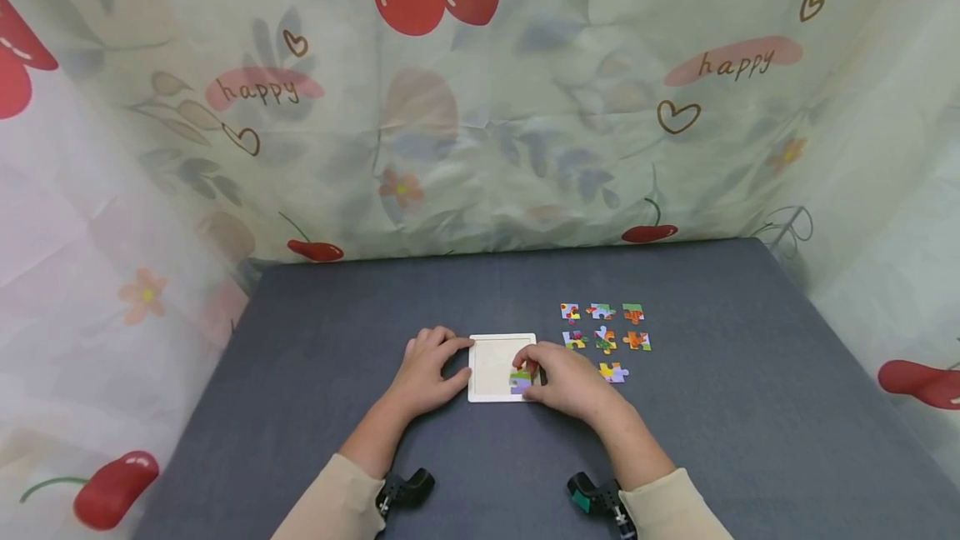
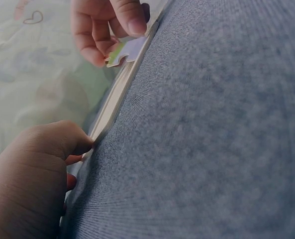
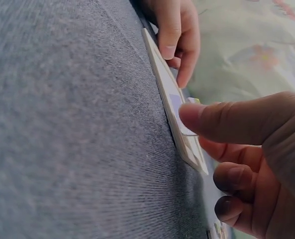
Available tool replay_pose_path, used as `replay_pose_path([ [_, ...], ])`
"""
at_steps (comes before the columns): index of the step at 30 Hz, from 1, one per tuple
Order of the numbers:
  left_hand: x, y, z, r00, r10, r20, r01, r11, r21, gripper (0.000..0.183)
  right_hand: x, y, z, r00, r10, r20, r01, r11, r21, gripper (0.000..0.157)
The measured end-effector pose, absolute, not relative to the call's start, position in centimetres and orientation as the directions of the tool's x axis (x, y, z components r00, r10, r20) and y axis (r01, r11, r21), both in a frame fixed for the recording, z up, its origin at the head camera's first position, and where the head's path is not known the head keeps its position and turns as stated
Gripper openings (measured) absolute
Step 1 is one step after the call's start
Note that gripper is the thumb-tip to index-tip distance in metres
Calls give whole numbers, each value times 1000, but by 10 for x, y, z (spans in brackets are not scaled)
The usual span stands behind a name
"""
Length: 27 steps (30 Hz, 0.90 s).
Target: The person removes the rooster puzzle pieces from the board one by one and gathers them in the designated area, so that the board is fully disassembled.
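A square pale wooden puzzle tray lies flat on the table. My left hand rests at its left side, the spread thumb and forefinger touching the edge near the upper left corner. Over the tray's right side is my right hand, whose thumb and fingers pinch a jigsaw piece, tilted and mostly covered by the thumb. Beneath it, a green and lavender jigsaw piece sits in the tray's lower right part.
To the right of the tray several loose jigsaw pieces lie in rows on the dark grey table. A patterned curtain hangs behind the table. Each wrist carries a black camera mount.
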<state>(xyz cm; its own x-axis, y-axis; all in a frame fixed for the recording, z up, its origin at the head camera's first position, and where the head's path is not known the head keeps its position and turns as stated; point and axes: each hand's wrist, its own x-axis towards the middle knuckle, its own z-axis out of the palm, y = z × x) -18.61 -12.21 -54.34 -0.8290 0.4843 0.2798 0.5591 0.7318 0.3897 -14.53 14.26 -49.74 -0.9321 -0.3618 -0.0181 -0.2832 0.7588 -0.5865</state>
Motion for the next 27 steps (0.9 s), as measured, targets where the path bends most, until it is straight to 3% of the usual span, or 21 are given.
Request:
replay_pose_path([
  [19,-186,-122,-543,-825,490,280,565,732,382,39,-146,144,-499,-913,-409,2,-348,775,-528,28],
  [27,-186,-123,-542,-826,496,270,564,731,383,40,-145,148,-498,-892,-452,-24,-361,742,-565,38],
])
